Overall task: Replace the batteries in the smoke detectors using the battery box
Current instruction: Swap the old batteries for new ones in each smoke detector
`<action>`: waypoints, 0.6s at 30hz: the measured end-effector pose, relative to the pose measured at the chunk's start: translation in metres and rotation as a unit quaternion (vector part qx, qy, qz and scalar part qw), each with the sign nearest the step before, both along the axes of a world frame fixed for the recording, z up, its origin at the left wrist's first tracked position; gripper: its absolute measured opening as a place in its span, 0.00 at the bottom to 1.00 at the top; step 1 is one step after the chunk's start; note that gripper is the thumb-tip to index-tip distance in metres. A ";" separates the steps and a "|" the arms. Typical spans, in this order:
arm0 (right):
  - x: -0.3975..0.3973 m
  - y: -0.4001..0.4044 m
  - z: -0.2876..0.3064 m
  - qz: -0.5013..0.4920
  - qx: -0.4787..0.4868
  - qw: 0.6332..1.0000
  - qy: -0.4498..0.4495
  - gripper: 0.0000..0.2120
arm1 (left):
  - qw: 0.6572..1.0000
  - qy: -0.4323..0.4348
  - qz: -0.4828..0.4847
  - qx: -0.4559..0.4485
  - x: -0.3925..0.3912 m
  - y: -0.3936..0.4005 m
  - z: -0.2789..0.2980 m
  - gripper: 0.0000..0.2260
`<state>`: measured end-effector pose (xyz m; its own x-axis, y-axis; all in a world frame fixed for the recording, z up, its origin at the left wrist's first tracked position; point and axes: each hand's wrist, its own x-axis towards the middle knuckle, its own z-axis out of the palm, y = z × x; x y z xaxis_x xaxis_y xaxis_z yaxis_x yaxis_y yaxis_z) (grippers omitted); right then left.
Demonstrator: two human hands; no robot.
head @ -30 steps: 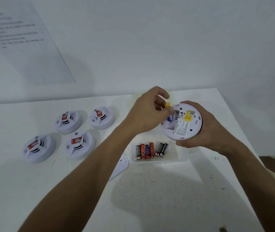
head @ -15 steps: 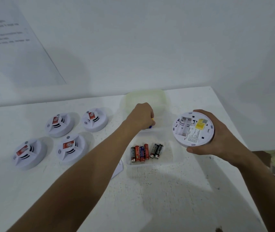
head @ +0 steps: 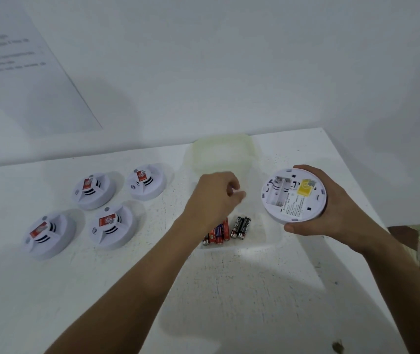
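My right hand holds a white round smoke detector back side up, with a yellow label, and its battery bay shows no batteries. My left hand hovers over the clear battery box, fingers curled and blurred, so whether it holds anything is hidden. In the box lie two black batteries and some red ones, which my left wrist partly covers.
Several more white smoke detectors with red labels sit face up on the left of the white table, among them one at the near left and one further back. A pale yellowish lid lies behind the box. The table's right edge runs close to my right hand.
My left hand left the held detector's battery bay with a small battery and moved left over the box. My right hand drew the detector slightly right, its bay now bare.
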<state>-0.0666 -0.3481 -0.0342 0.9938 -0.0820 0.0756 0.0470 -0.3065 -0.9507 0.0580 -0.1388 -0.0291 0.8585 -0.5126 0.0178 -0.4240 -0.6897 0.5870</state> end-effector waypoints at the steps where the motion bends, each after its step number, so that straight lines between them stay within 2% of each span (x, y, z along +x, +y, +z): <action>1: -0.002 0.001 0.000 0.000 0.000 1.000 0.000 0.47 | 0.999 0.019 -0.027 0.033 -0.007 0.000 -0.002 0.10; 5: -0.010 0.004 0.001 0.001 0.008 1.000 -0.008 0.45 | 0.979 0.054 -0.098 0.168 -0.017 -0.005 -0.013 0.19; 8: -0.019 0.005 0.000 -0.001 0.008 1.000 -0.010 0.46 | 0.970 0.057 -0.118 0.205 -0.017 -0.006 -0.019 0.21; 10: -0.025 0.005 -0.001 -0.004 0.014 1.000 -0.006 0.47 | 0.966 0.060 -0.129 0.217 -0.018 -0.007 -0.020 0.19; 12: -0.031 0.005 -0.003 -0.005 0.016 1.000 -0.003 0.47 | 0.968 0.065 -0.133 0.204 -0.020 -0.006 -0.021 0.16; 18: -0.041 0.010 -0.005 -0.014 0.006 1.000 0.003 0.47 | 0.988 0.076 -0.105 0.089 -0.030 -0.005 -0.020 0.12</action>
